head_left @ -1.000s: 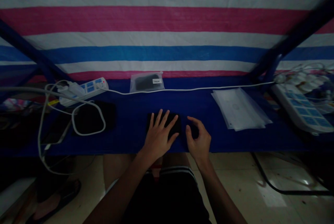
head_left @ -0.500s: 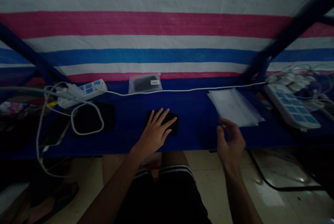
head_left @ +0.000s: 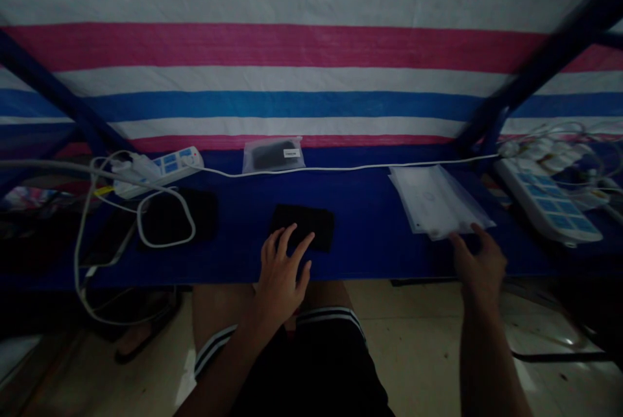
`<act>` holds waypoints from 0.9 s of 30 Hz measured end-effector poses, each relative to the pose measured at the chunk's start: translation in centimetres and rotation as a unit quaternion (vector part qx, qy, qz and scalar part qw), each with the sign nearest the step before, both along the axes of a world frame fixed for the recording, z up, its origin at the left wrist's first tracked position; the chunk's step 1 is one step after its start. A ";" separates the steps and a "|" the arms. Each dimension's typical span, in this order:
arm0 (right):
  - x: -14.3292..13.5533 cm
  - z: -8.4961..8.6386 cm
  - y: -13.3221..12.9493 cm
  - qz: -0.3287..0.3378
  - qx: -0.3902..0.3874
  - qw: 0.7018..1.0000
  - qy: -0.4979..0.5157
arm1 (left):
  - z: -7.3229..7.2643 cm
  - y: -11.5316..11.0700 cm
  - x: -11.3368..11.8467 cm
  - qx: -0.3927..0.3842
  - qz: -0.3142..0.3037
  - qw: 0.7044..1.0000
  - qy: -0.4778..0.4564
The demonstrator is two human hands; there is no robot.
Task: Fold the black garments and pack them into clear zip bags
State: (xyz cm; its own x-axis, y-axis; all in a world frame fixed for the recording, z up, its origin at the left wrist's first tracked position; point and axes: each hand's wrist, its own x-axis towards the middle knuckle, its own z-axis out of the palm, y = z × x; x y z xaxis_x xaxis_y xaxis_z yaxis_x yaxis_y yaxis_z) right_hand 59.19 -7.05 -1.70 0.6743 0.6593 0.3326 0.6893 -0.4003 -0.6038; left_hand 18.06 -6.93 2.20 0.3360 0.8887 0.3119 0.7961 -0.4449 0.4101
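Observation:
A flat black piece that looks like folded cloth (head_left: 315, 226) lies on the blue tabletop in front of me. My left hand (head_left: 283, 274) is open, its spread fingertips over the near edge of that piece; whether they touch it I cannot tell. My right hand (head_left: 481, 268) is at the near right edge of a stack of clear plastic bags (head_left: 428, 200). Its thumb and forefinger are apart, with the tips at the bags' edge and nothing held between them. Farther back lies a filled clear bag (head_left: 271, 155) with a dark item and a white label inside.
A white cable (head_left: 350, 167) crosses the back of the table between a left power strip (head_left: 175, 165) and a right one (head_left: 549, 203). Looped cable, a phone (head_left: 109, 238) and a dark pad (head_left: 207, 216) are at left. A striped sheet (head_left: 311, 47) hangs behind.
My left hand has drawn back toward me, uncovering most of the black piece. My right hand has moved right to the bags' near edge, its fingers spreading apart.

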 end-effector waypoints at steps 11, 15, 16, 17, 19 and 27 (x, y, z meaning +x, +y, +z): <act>-3.8 3.2 -1.2 -0.013 0.056 0.995 0.081 | 0.5 2.6 0.5 -0.011 -0.026 0.999 -0.036; -7.2 4.6 -2.0 0.020 0.067 0.987 0.143 | 0.5 2.5 1.4 0.000 -0.013 0.999 -0.029; -8.0 4.7 -2.1 0.041 0.062 0.982 0.175 | 0.4 2.5 1.5 0.001 -0.018 1.000 -0.021; -8.7 4.8 -2.2 0.062 0.060 0.972 0.217 | 0.3 2.5 1.5 0.001 -0.026 1.000 -0.012; -10.0 4.6 -2.3 0.105 0.055 0.943 0.310 | 0.1 2.7 1.3 0.000 -0.043 0.999 -0.001; -11.9 3.8 -2.1 0.149 0.042 0.909 0.387 | -0.2 3.8 0.3 -0.014 -0.058 0.997 -0.042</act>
State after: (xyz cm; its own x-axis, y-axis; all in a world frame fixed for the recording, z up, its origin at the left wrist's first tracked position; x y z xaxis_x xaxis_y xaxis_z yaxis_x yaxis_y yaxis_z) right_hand 47.30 -9.13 2.05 0.5236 0.8451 -0.1078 0.1155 -0.1958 -0.9738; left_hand 18.36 -3.08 1.97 0.4113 0.8541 0.3183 0.7021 -0.5195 0.4870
